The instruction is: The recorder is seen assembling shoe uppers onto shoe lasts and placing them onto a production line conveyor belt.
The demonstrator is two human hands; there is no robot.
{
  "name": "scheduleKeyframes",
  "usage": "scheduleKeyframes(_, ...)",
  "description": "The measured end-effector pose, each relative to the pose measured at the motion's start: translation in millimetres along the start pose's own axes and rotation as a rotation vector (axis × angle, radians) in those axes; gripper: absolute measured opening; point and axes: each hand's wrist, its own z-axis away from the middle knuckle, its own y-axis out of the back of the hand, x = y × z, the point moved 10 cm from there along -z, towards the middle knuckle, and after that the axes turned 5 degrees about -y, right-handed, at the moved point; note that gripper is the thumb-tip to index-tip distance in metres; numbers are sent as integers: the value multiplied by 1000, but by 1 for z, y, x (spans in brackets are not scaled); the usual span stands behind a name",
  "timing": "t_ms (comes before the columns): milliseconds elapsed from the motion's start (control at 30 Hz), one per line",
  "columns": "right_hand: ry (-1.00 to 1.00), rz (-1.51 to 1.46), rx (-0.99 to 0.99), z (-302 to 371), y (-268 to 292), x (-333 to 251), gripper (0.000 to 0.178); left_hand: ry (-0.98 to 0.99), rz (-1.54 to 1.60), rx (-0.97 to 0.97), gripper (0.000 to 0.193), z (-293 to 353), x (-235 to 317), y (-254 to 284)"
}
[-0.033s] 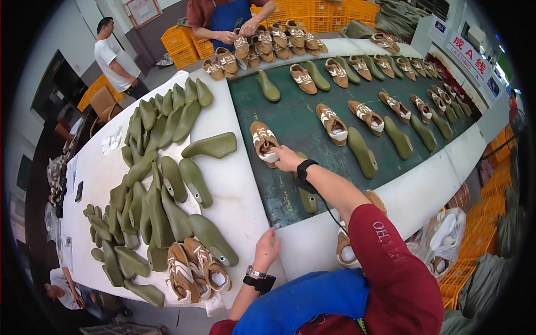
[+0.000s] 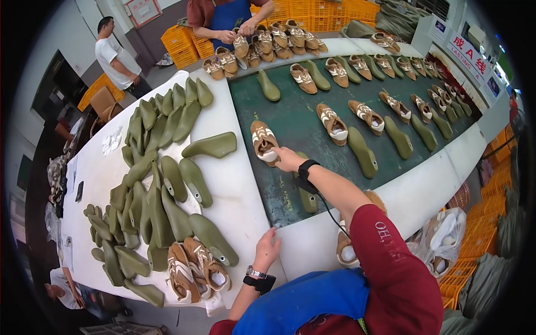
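My right hand (image 2: pixel 289 160) has its fingers closed on the heel of a brown sneaker (image 2: pixel 262 138) with white stripes, which rests on the green conveyor surface (image 2: pixel 296 181) near its left edge. Partly covered by my right wrist, an olive-green shoe last (image 2: pixel 308 200) lies on the same surface. My left hand (image 2: pixel 268 248) holds nothing; its fingers are stretched out beside the near left corner of the green surface, over the white tabletop (image 2: pixel 245 206). More sneakers (image 2: pixel 331 124) and lasts (image 2: pixel 363 152) alternate in two rows to the right.
Loose lasts (image 2: pixel 162 215) are heaped on the left table, with several brown sneakers (image 2: pixel 181 273) at its near edge. Across the table, a co-worker's hands (image 2: pixel 245 30) handle a shoe beside piled sneakers (image 2: pixel 279 42). Orange crates (image 2: pixel 480 223) and a plastic bag (image 2: pixel 444 237) stand at right.
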Motion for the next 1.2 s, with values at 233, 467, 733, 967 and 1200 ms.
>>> scheduleKeyframes(233,106,-47,-269,98,103,-33,28,-252,-158,-144,37,20,32,-19)
scheduleKeyframes(467,-371,-7,-503,288,194,39,26,-385,-202,-354,40,48,73,-57)
scheduleKeyframes(733,-791,169,179,432,140,94,46,-638,-192,-706,61,78,149,-147)
scheduleKeyframes(967,-810,-34,477,468,131,72,37,-655,-246,-784,38,106,192,-154)
scheduleKeyframes(1200,-972,-131,869,736,210,-48,30,-1066,-415,-907,45,154,276,-151)
